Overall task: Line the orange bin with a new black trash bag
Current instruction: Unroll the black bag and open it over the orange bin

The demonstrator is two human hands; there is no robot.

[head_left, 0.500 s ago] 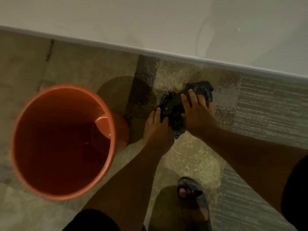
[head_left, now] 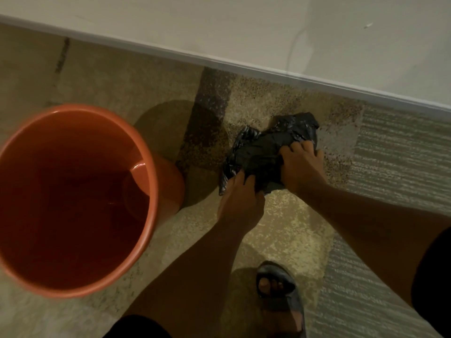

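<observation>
The orange bin (head_left: 151,167) stands upright on the carpet at the left, with no bag visible inside. A crumpled black trash bag (head_left: 261,150) is bunched up to the right of the bin, above the floor. My left hand (head_left: 240,198) grips the bag's lower left part. My right hand (head_left: 302,167) grips its right side, fingers curled into the plastic. The two hands are a short way apart with the bag stretched between them.
A white wall with a baseboard (head_left: 268,71) runs across the top, just beyond the bag. Patterned carpet (head_left: 390,154) covers the floor. My sandalled foot (head_left: 275,286) stands below the hands.
My hands have moved slightly apart, and the bag is spread wider between them than half a second ago.
</observation>
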